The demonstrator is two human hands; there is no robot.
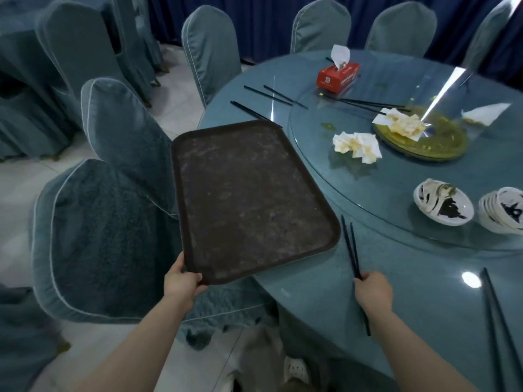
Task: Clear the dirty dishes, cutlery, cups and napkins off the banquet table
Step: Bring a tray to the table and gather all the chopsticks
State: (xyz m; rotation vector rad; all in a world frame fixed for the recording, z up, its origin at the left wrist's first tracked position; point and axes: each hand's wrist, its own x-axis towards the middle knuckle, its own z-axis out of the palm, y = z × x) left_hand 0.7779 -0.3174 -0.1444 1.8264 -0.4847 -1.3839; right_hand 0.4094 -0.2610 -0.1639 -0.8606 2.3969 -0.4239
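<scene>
My left hand (182,280) grips the near corner of a dark brown tray (249,199), which is bare and lies partly over the table's left edge. My right hand (372,290) holds a pair of black chopsticks (350,247) that point away over the blue round table (339,278). On the glass turntable (368,188) lie crumpled stained napkins (356,147), a greasy green plate (441,142) with a soiled napkin (402,123) on it, and two stacks of white bowls (443,205) (503,212). More chopsticks lie at the far left (271,94) and near right (498,329).
A red tissue box (338,76) stands at the far side of the turntable, with another napkin (484,113) at the right. Blue-covered chairs (107,239) crowd the table's left side and ring its far edge. Pale tiled floor (17,188) shows at the left.
</scene>
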